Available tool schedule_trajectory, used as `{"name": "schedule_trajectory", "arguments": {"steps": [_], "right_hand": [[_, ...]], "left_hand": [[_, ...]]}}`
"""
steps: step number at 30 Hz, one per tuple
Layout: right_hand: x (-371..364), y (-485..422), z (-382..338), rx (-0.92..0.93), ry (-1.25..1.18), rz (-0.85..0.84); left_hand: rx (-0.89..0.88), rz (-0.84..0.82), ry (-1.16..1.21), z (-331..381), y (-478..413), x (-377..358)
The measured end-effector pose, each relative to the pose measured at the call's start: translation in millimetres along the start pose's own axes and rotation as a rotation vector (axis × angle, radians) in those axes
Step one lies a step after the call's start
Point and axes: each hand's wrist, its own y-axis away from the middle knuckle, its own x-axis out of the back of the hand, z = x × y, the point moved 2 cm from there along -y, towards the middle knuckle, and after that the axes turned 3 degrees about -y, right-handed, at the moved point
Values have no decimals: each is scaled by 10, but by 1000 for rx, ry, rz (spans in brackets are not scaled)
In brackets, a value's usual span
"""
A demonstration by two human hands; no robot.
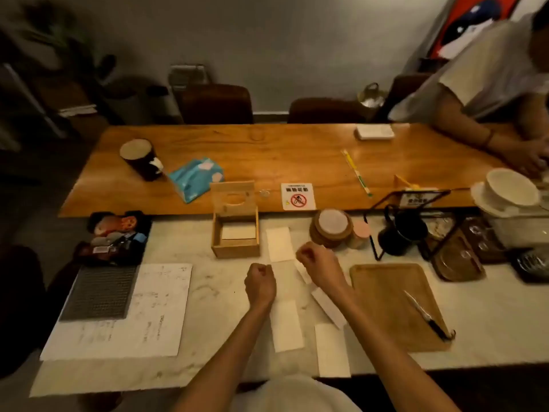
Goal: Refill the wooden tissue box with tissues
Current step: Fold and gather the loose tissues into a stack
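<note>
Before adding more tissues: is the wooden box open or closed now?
Open. The wooden tissue box has its lid standing up behind, and tissue shows inside.

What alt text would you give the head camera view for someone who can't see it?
A person's left hand and right hand, fingers curled, hold a tissue on a marble counter, with more tissues lying around. An open wooden tissue box beyond holds a few tissues, and a blue tissue pack lies on the wooden table behind.
</note>
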Motion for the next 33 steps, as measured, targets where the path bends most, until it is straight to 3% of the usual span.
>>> {"name": "schedule_trajectory", "arguments": {"steps": [3,8,16,21,24,27,33], "right_hand": [[-171,-595,-190,59,227,-161],[-407,-1222,-305,98,526,-348],[-791,-1406,-121,221,710,-388],[-644,-1178,-86,119,463,-406],[-306,-845,-60,29,172,-325],[32,-476,142,-51,-61,-200],[-9,-197,712,-189,16,79]], "left_hand": [[138,16,35,64,-186,-215],[162,40,-39,3,-533,-605],[142,79,-169,-22,-682,-766],[46,40,30,-14,-502,-630],[-113,30,113,8,-269,-441],[-153,-55,203,67,-90,-352],[-235,-209,-29,182,1,-789]]}}
